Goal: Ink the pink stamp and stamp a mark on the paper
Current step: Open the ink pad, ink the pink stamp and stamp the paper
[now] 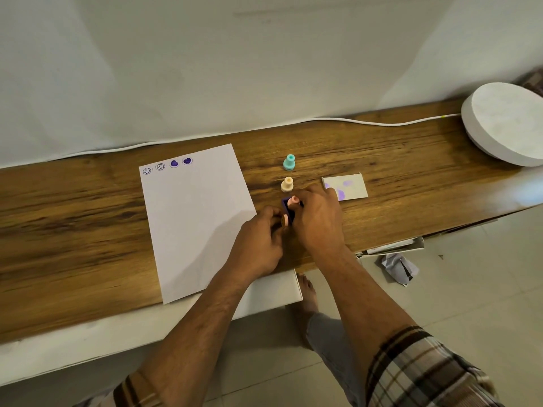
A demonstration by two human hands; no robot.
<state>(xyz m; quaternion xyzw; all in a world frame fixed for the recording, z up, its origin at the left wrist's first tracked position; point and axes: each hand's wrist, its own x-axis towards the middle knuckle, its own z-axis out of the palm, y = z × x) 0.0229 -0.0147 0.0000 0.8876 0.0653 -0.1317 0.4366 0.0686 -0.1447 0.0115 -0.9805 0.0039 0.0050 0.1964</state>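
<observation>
1. State: right hand [318,218] closed on the pink stamp [293,200]; its handle pokes out past the fingertips, the base is hidden. Left hand [258,245] closed around a small round peach piece [284,221]. Looks like a cap or a stamp face, can't tell which.
2. Ink pad [287,211] (dark purple) sits between the two hands, touching or nearly touching both. Mostly occluded.
3. Step in hand, my read: inking. Whether the stamp face is already on the pad is not visible.
4. To do it well: keep the stamp upright and press straight down onto the pad. No rocking, or ink goes on the rim.
5. Left hand should brace the pad so it doesn't slide on the wooden table [88,215].
6. Lift straight off, then check the face is evenly covered before moving.
7. Target: paper [194,224], just left of the left hand and partly under it. Four purple marks [167,165] sit along its far edge; blank space below them.
8. Risk: teal stamp [289,162] and cream stamp [287,184] stand just beyond the right fingertips. Easy to knock over.
</observation>
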